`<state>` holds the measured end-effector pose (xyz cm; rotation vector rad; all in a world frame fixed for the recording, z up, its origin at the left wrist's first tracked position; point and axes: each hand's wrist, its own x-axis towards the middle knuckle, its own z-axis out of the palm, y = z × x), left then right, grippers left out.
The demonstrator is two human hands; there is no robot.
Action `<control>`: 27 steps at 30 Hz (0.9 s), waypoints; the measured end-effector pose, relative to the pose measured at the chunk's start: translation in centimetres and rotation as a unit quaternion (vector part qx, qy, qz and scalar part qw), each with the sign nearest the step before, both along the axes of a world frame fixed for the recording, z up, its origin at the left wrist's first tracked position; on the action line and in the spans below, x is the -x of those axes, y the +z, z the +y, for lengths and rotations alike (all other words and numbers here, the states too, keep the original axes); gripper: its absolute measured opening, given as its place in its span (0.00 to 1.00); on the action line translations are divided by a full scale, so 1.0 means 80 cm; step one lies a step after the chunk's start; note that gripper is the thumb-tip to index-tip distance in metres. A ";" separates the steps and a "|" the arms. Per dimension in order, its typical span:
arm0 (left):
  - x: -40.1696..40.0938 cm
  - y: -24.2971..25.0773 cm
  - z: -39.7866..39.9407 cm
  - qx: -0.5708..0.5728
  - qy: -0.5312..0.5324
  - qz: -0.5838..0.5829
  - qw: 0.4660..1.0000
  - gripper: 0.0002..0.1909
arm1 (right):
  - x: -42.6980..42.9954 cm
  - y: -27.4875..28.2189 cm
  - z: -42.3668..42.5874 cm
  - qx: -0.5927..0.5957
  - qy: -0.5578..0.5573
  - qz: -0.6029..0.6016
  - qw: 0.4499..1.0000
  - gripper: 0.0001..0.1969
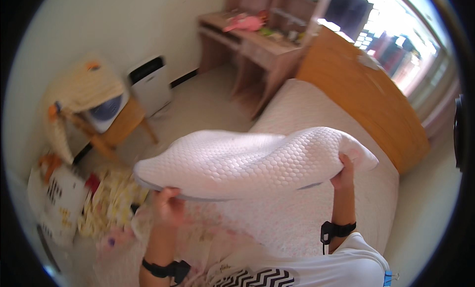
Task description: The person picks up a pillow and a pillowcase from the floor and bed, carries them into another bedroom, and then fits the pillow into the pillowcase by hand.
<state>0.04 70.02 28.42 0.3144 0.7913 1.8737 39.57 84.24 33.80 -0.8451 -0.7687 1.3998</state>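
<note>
Between my two hands a white contoured pillow point(252, 160) with a quilted hexagon-pattern cover and a grey underside is held up above the bed. My left hand point(169, 205) grips its near edge toward the left end, with the thumb on top; this hand is slightly blurred. At the right end, my right hand point(344, 172) pinches the cover, fingers partly hidden by the fabric. Below the pillow lies a mattress point(304, 220) with a pale pink-patterned cover. Each forearm wears a black strap with a small device.
A wooden headboard point(363, 90) closes off the bed's far right end. Beyond stands a desk point(256, 45) with a pink item point(246, 22) on it. Along the left wall are a white appliance point(150, 84) and a chair point(122, 127) draped with cream cloth. Yellow patterned fabric point(115, 198) lies crumpled at left.
</note>
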 end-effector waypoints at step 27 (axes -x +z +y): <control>-0.150 -0.024 -0.653 0.568 0.373 0.284 0.676 0.32 | 0.524 -0.203 -0.470 -0.449 0.847 -0.036 0.282 0.20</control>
